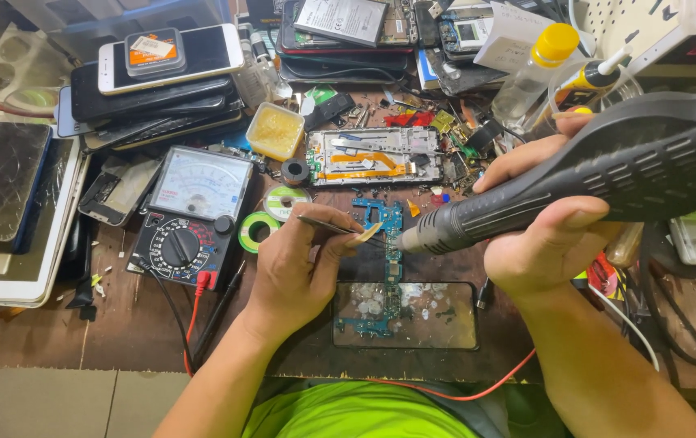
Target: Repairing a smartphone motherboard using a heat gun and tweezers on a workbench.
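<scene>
Centre of frame: a blue phone circuit board [386, 243] lies on the worn wooden bench [120, 324], its lower part over a cracked glass panel [437, 316].
Left hand [295, 272]: closed around fine tweezers [327, 225], whose tips hold a small tan strip [364, 235] just above the board.
Right hand [555, 235]: wrapped firmly round the dark handle of a hot-air tool [575, 178], nozzle aimed at the board's upper middle, close to the tweezer tips.
Upper centre: an opened phone frame [376, 156] with an orange flex cable; beside it, left, a small tub of yellowish paste [275, 130].
Left of centre: an analogue multimeter [189, 215] with red and black leads, and two green-rimmed reels [271, 215].
Upper left: a stack of phones [157, 81].
Upper right: a clear bottle with a yellow cap [538, 69].
Risk, as I judge it: the nozzle sits very near the left fingertips, so a slip could burn them; heat held in one spot could lift neighbouring parts or scorch the strip; the cracked glass beneath could break further.
</scene>
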